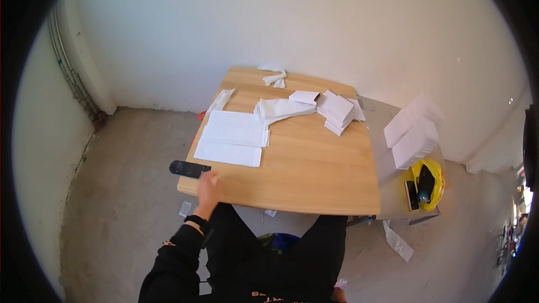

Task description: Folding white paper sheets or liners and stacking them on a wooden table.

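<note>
My left hand [209,186] reaches in over the table's near left corner, its fingers closed at the right end of a long black object [188,169] with a rounded far end. That object juts out past the table's left edge; its exact kind is not clear. Just beyond it lie flat white sheets [230,137], overlapping one another. Of my right hand [339,295] only a small part shows at the lower edge, beside my right thigh; its fingers are hidden.
On the wooden table [320,174] are a white folded bundle [283,109], stacked white packets [337,111] and crumpled white strips [275,80]. A lower surface at right bears white stacks [415,134], a phone [411,195] and a yellow bag [437,191] with a dark bottle [425,184].
</note>
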A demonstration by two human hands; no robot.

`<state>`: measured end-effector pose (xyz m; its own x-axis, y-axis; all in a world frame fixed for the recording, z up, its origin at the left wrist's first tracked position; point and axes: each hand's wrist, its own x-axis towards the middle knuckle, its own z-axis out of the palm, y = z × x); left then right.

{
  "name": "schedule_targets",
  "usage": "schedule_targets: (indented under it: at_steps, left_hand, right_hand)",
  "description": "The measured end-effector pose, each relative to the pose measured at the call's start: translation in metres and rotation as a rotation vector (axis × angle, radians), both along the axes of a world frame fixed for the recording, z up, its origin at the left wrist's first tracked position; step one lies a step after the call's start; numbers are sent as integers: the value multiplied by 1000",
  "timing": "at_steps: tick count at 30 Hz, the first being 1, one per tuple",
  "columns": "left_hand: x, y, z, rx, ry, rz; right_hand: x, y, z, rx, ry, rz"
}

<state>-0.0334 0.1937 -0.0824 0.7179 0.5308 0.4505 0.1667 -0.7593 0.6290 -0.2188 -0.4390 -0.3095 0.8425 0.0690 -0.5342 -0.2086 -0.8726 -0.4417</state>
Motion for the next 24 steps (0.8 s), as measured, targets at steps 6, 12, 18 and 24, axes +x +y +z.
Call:
schedule_targets:
  at_steps: [6, 12, 18, 24]
  left_hand:
    - [42, 96, -19, -85, 299, 309]
    - [83, 135, -12, -174, 472, 386]
    - [119, 130, 14, -70, 788, 412]
    - [115, 175, -10, -432, 917, 337]
  right_hand:
    - [19, 9, 39, 41, 113, -106]
    - [23, 23, 65, 61, 234, -200]
    - [39, 15, 62, 23, 370, -316]
    - [72, 15, 40, 88, 89, -88]
